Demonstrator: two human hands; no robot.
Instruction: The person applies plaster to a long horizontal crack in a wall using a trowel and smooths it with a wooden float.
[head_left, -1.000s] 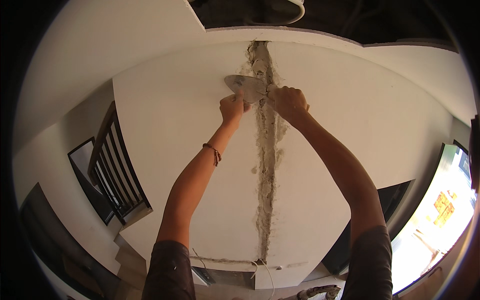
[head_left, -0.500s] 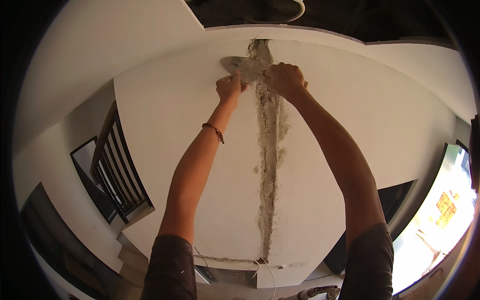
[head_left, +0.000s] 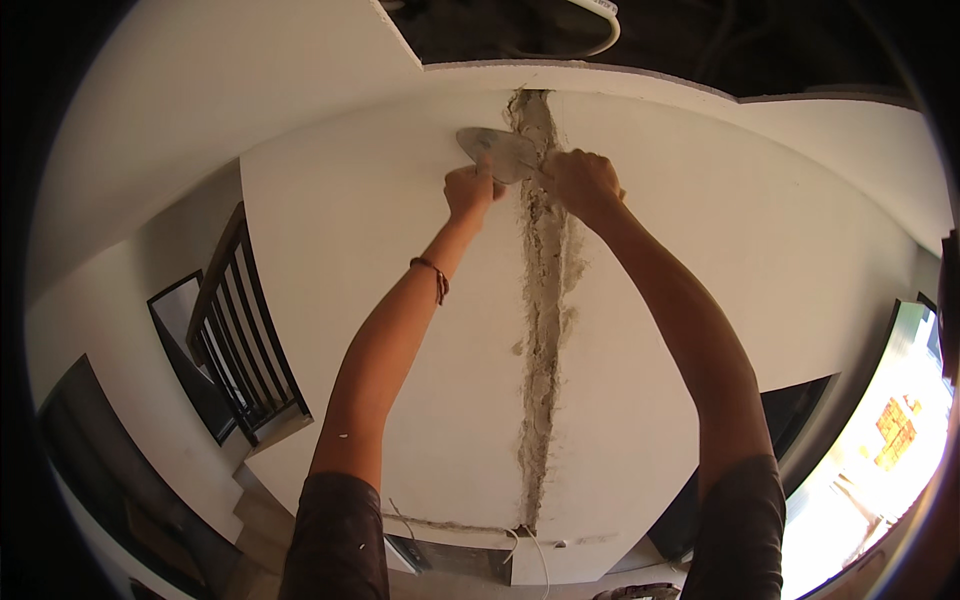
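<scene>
A pointed metal trowel (head_left: 497,153) lies across the upper part of a rough plaster-filled groove (head_left: 543,320), its tip toward the left. My right hand (head_left: 588,186) is closed around its handle, just right of the groove. Beneath the blade, my left hand (head_left: 470,192) has its fingers curled and one digit pressed up against the metal; its grip there is partly hidden. Uneven grey-beige filler runs down the groove, with smears on the white wall (head_left: 660,400) along its right edge.
Overhead is a dark ceiling opening (head_left: 660,45) with a white cable (head_left: 608,35) looping from it. Dark stair railings (head_left: 245,340) stand at left, and a bright opening (head_left: 860,480) at right. Thin wires (head_left: 540,560) hang near the groove's foot.
The whole view has shifted slightly, so wall and hands sit a little lower and further right. Both hands stay at the trowel near the groove's top. A pale fleck now shows by my left forearm.
</scene>
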